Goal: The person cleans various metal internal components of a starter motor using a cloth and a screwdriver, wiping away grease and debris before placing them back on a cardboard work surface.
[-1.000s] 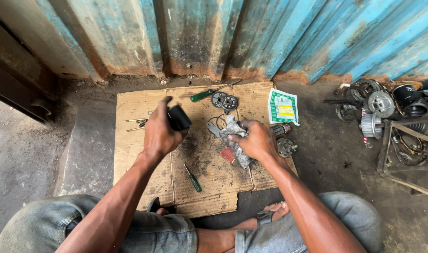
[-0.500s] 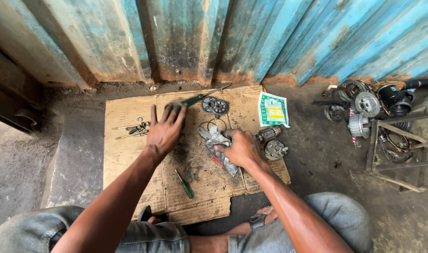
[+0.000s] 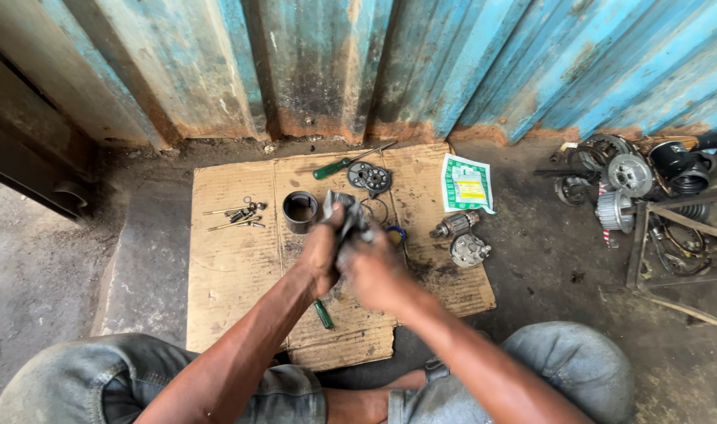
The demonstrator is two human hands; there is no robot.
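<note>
Both hands' fingers clasp a grey metal part (image 3: 344, 224) beside an empty black cylinder (image 3: 299, 212).

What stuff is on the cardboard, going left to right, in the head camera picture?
Long bolts → black cylinder → the hands holding a grey metal part → rotor → white-and-green packet.

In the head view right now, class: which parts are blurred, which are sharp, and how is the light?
Head view: both hands, left and right, and the grey part they hold are motion-blurred; the cardboard, black ring and screwdriver are sharp; light is soft and even, without glare or hard shadows; edges bow slightly from the wide lens.
</note>
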